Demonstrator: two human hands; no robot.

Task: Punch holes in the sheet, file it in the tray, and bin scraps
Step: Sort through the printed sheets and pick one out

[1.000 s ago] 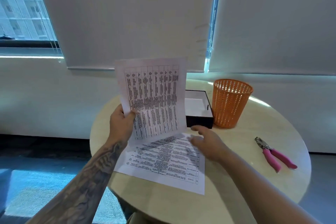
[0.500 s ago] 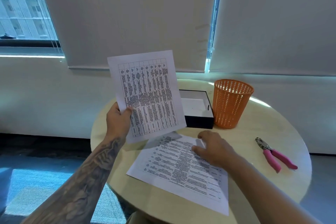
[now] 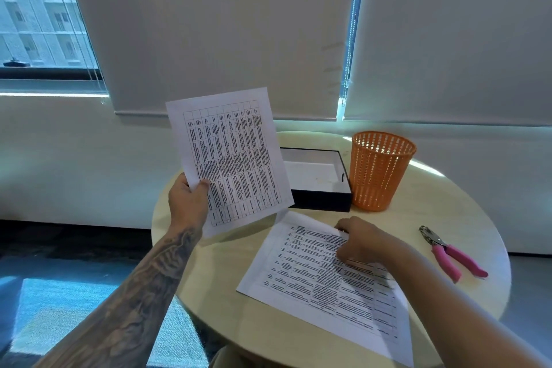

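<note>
At a round, pale wooden table (image 3: 403,227) set against a wall with drawn roller blinds (image 3: 209,24), a person's left hand (image 3: 187,203) holds one printed sheet (image 3: 230,158) upright in the air, thumb and fingers pinched shut on its lower left edge, its long axis running up toward 12 o'clock with a slight lean to 11. The right hand (image 3: 360,240) rests on a second printed sheet (image 3: 322,278) lying flat on the table, fingertips curled at its far edge where a corner lifts; whether that corner is truly pinched cannot be told. The pink-handled hole punch (image 3: 452,254) lies untouched at about 3 o'clock from the right hand, near but apart from it, metal head pointing to 10 o'clock and handles trailing to 4. That makes the right hand plainly the nearer one for picking up the tool, while the raised sheet sits well across at 9 o'clock. The black tray (image 3: 321,203), open and white inside, stands at 12 o'clock behind the flat sheet, with the orange mesh bin (image 3: 379,170) just beside it at its right. No holes can be seen in either sheet and no scraps are visible, so the punching step appears not yet begun. Beyond the table, an uncovered window (image 3: 38,12) at 10 o'clock shows a tower block, and blue carpet (image 3: 59,308) covers the floor.
</note>
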